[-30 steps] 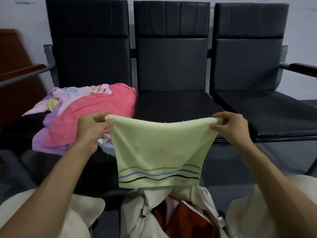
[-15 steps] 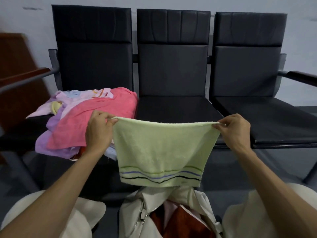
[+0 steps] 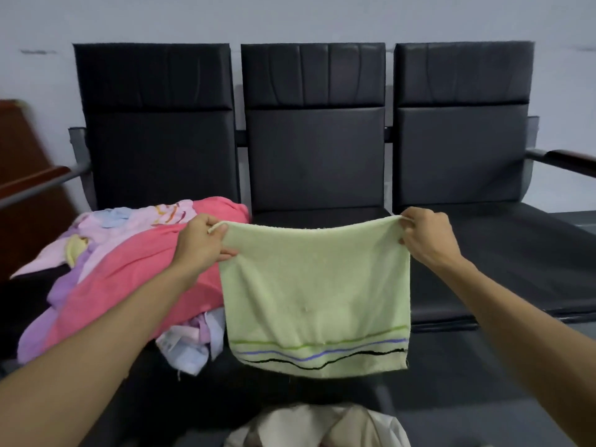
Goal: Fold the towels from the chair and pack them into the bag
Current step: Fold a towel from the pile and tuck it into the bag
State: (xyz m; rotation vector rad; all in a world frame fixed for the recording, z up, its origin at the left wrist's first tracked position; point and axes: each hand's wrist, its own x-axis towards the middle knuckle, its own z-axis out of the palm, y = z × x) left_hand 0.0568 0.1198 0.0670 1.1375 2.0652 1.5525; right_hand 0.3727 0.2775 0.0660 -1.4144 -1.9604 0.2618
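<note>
A light green towel with green, blue and black wavy stripes near its lower edge hangs stretched between my hands, in front of the middle seat. My left hand pinches its top left corner and my right hand pinches its top right corner. On the left seat lies a loose pile of towels, pink on top with lilac and pale blue ones around it. The cream bag shows only its top at the bottom edge, below the towel.
Three black padded chairs stand joined in a row against a pale wall. The right seat holds nothing. An armrest sticks out at the right, and a brown wooden piece stands at the far left.
Both hands have lifted the green towel higher and forward over the middle seat. The view has tilted up, so less of the bag shows.
</note>
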